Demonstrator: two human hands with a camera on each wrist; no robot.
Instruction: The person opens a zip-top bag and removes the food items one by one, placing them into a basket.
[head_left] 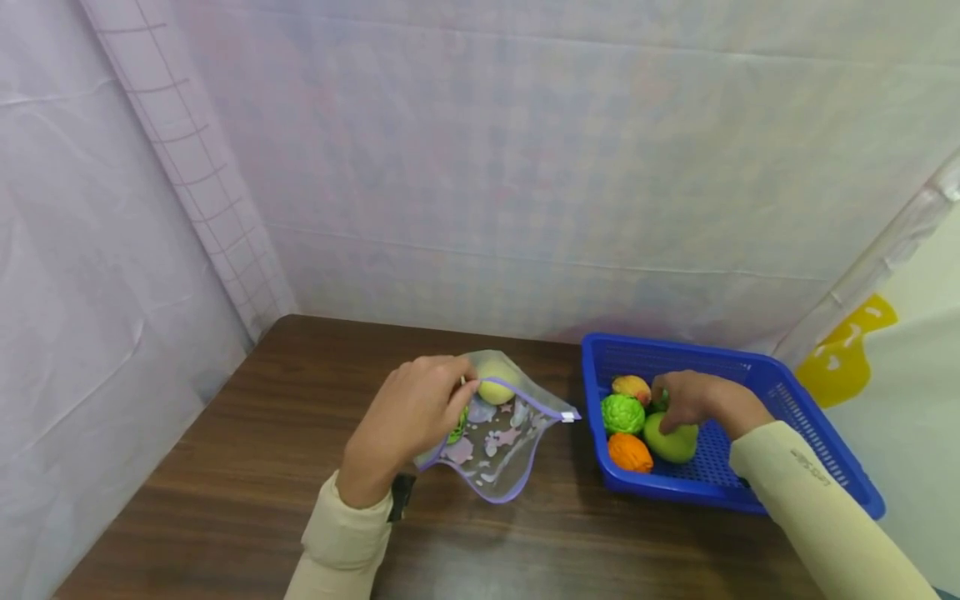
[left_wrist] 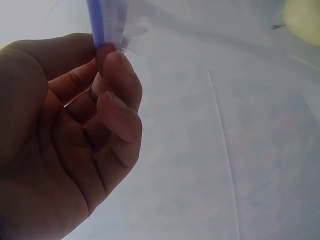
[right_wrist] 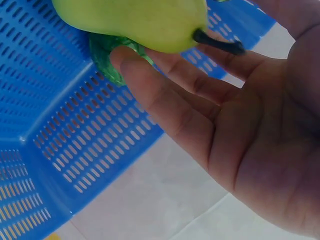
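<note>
In the head view my left hand (head_left: 411, 414) pinches the purple-edged opening of a clear mesh bag (head_left: 517, 446) with a printed pattern. Inside it are a pale yellow-green fruit (head_left: 495, 390) and a green ball-like piece (head_left: 457, 427), partly hidden by the hand. The left wrist view shows the purple edge (left_wrist: 102, 22) between thumb and fingertips. My right hand (head_left: 693, 402) reaches into a blue basket (head_left: 750, 354), beside a green pear (head_left: 671, 440). In the right wrist view its fingers are loosely extended, near the pear and a dark green crinkled piece (right_wrist: 107, 57).
Left of the pear in the basket lie a yellow-orange fruit (head_left: 632, 387), a bright green ball-like piece (head_left: 622, 414) and an orange one (head_left: 630, 452). The brown wooden table (head_left: 300, 433) meets pale cloth walls (head_left: 525, 167). A yellow cutout (head_left: 843, 358) hangs behind the basket.
</note>
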